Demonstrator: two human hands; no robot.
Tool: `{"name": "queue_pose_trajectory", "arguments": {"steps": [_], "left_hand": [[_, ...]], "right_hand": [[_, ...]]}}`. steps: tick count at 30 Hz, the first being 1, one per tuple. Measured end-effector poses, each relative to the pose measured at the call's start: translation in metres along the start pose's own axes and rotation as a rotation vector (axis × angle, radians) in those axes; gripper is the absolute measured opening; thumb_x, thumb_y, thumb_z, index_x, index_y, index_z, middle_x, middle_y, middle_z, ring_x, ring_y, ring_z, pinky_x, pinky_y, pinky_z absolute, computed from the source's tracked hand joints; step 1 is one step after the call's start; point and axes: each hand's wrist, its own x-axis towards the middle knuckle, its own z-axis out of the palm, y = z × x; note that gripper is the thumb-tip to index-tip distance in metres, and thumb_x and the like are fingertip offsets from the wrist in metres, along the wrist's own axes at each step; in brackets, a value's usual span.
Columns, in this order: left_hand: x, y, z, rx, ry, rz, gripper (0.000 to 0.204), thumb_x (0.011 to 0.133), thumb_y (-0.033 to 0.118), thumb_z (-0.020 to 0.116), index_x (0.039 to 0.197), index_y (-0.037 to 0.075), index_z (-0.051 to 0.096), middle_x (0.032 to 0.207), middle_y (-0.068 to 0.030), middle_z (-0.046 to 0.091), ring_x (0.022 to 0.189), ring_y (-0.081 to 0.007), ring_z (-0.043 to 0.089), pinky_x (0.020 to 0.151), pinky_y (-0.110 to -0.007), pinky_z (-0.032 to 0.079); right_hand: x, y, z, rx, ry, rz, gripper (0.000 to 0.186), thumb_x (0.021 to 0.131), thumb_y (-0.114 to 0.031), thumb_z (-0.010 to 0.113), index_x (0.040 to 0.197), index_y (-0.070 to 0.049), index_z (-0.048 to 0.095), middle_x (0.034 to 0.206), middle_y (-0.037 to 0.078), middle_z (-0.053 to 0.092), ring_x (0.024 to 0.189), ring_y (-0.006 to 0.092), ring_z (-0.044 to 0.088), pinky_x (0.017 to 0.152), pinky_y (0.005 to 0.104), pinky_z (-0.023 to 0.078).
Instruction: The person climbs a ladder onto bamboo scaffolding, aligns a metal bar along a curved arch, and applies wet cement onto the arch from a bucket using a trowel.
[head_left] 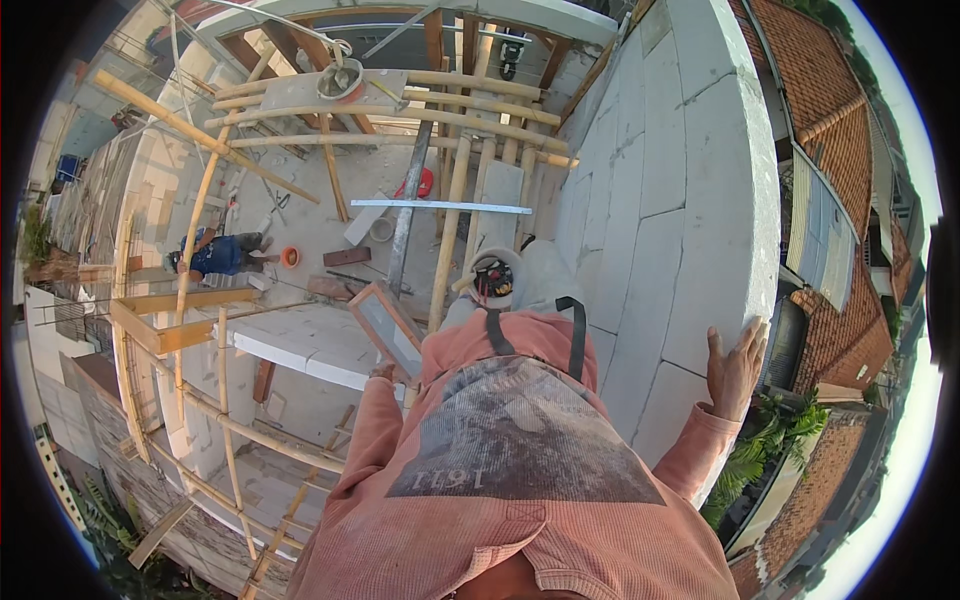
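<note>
My right hand (735, 370) lies flat with its fingers spread on the top edge of a tall wall of pale grey blocks (655, 260). At my left side, my left hand (383, 371) is closed at the lower end of a rectangular wood-framed panel (388, 328) with a pale face. The panel tilts away from me; its exact kind I cannot make out, and my fingers are partly hidden. In front of my body stands a white bucket (518, 275) with several tools in it.
Bamboo poles (450, 225) form scaffolding ahead and to the left. A mortar bucket (342, 82) rests on a far plank, and a pale straightedge (440, 207) crosses the poles. Far below, a person in blue (222, 255) is near an orange bucket (290, 257). Tiled roofs (830, 150) lie beyond the wall.
</note>
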Motion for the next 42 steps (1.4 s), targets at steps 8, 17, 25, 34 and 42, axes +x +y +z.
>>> {"name": "queue_pose_trajectory", "arguments": {"steps": [8, 17, 25, 34, 42], "left_hand": [[-0.027, -0.02, 0.054, -0.034, -0.138, -0.189, 0.049, 0.093, 0.046, 0.06, 0.13, 0.013, 0.065, 0.13, -0.0117, 0.065, 0.105, -0.0265, 0.069, 0.079, -0.044, 0.055], [-0.042, 0.08, 0.041, -0.724, -0.086, -0.068, 0.049, 0.093, 0.04, 0.061, 0.135, 0.013, 0.058, 0.127, -0.0075, 0.065, 0.11, -0.0268, 0.064, 0.086, -0.045, 0.047], [-0.043, 0.079, 0.016, -0.8, -0.05, -0.076, 0.053, 0.092, 0.042, 0.063, 0.137, 0.015, 0.056, 0.129, -0.0066, 0.065, 0.105, -0.0259, 0.066, 0.084, -0.048, 0.048], [-0.003, 0.016, 0.072, -0.554, 0.023, -0.241, 0.043, 0.092, 0.034, 0.062, 0.124, 0.006, 0.065, 0.114, -0.012, 0.069, 0.094, -0.0268, 0.071, 0.072, -0.045, 0.062], [0.009, 0.157, 0.001, -0.806, 0.047, -0.274, 0.045, 0.094, 0.037, 0.061, 0.132, 0.013, 0.06, 0.123, -0.0073, 0.067, 0.101, -0.0254, 0.068, 0.075, -0.045, 0.053]], "right_hand": [[0.017, -0.009, -0.036, -0.012, -0.144, 0.069, 0.074, 0.097, -0.053, 0.056, 0.146, 0.0, 0.041, 0.146, 0.025, 0.05, 0.132, 0.0411, 0.051, 0.106, 0.0466, 0.045], [0.018, -0.015, -0.046, -0.022, -0.148, 0.095, 0.067, 0.096, -0.057, 0.053, 0.139, -0.006, 0.048, 0.132, 0.021, 0.062, 0.117, 0.0418, 0.061, 0.094, 0.0515, 0.05], [0.039, -0.012, -0.06, 0.034, -0.313, 0.209, 0.069, 0.096, -0.06, 0.053, 0.141, -0.007, 0.053, 0.137, 0.023, 0.059, 0.127, 0.0409, 0.056, 0.103, 0.05, 0.046], [0.109, -0.123, -0.061, 0.322, 0.167, -0.241, 0.063, 0.099, -0.048, 0.057, 0.145, -0.006, 0.05, 0.151, 0.023, 0.044, 0.142, 0.0378, 0.04, 0.115, 0.0471, 0.037], [0.25, -0.217, -0.006, 0.35, 0.087, -0.384, 0.053, 0.097, -0.039, 0.064, 0.141, -0.011, 0.055, 0.151, 0.02, 0.045, 0.143, 0.0375, 0.038, 0.116, 0.0484, 0.035]]}}
